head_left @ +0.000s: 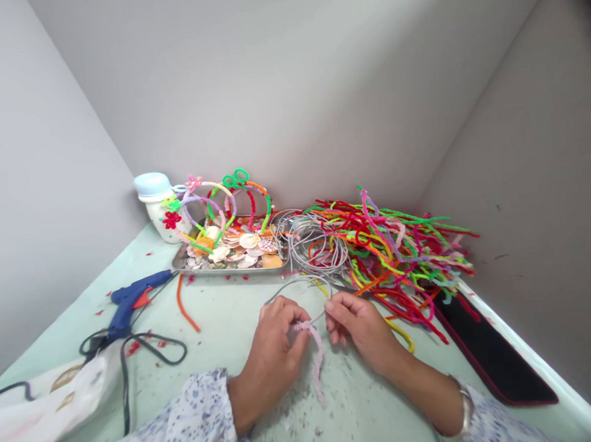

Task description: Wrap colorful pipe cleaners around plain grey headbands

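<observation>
Hands and work are at the lower centre of the frame, above the tabletop (pixel 217 342). The left hand (pixel 274 356) has thumb and forefinger pressed together on a pale pink pipe cleaner (pixel 319 363), at the point where it meets a grey wire hoop (pixel 299 280). The right hand (pixel 362 330), just beside it, has its fingers curled and thumb against forefinger, apparently pinching the wire; the exact contact is partly hidden. Step in hand, as judged: winding the pipe cleaner round the wire, with only a short stretch covered and a long tail unwound. The next move would call for a firm left pinch on the join, while the right hand takes the tail and carries it round in close turns. Orientation: the pipe cleaner's long axis runs from the left fingertips toward the lower edge of the frame, bowed slightly to the right, free end pointing down. The hoop's arc rises toward the upper part of the frame, its longer spread lying left to right, below a coil of grey wire (pixel 323 264). Loose pipe cleaners (pixel 401 241) are heaped at centre right.
</observation>
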